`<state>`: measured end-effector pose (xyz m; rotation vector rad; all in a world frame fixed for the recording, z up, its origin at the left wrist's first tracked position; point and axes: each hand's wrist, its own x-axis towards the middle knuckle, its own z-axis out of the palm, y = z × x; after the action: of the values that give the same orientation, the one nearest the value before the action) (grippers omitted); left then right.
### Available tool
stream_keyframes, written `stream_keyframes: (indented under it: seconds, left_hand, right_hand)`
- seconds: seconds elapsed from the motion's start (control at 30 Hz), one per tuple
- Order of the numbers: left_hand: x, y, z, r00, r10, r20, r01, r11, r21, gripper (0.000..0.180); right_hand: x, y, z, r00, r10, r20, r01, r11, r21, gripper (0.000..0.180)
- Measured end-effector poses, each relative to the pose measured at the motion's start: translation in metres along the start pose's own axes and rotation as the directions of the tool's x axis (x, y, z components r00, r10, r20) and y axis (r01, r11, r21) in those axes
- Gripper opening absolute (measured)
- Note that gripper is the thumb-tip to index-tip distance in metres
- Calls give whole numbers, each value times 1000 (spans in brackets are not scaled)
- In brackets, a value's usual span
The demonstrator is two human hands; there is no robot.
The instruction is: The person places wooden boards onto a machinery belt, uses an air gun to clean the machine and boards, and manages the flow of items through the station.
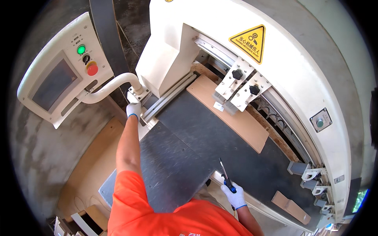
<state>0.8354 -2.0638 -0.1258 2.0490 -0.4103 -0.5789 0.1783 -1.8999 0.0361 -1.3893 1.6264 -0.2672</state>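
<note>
My right hand (235, 194), in a white glove with a blue cuff, is closed around the black and blue handle of a screwdriver (227, 181). The screwdriver's thin shaft points up and away over the near edge of the dark machine table (177, 157). Stretched out to the far left, my gloved left hand (134, 109) is at the metal bracket (138, 94) below the curved white tube, beside the end of an aluminium rail (169, 98). Its fingers are too hidden to show whether they grip anything.
A control panel (65, 70) with a screen and buttons hangs on the left. The white machine housing (291, 51) arches over two clamp plates (248, 91) above a long brown board (230, 114). A smaller brown piece (290, 207) lies at the lower right.
</note>
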Motion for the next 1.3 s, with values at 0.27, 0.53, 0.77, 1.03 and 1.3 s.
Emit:
stream_keyframes:
  seconds: [0.27, 0.53, 0.77, 1.03, 1.3]
  left_hand:
    - [-35, 19, 4, 999, 4, -44, 2, 992, 129, 55]
    - [-36, 39, 0, 992, 58, 116, -82, 972, 219, 47]
    - [-112, 73, -16, 943, 333, 11, -331, 931, 152, 34]
    - [-158, 198, 181, 830, 152, 536, -65, 982, -179, 19]
    - [-85, 202, 271, 867, -12, 498, 52, 996, -66, 15]
  right_hand:
    - [-4, 8, -1, 999, 45, -15, -42, 988, 146, 37]
    - [-9, -8, -4, 998, 57, 7, -57, 998, 19, 40]
    - [-5, -11, -10, 995, 95, 38, -93, 995, -42, 51]
    - [-3, -3, -11, 995, 98, 33, -98, 995, 7, 43]
    - [-11, 12, -17, 991, 124, -55, -120, 990, 76, 42]
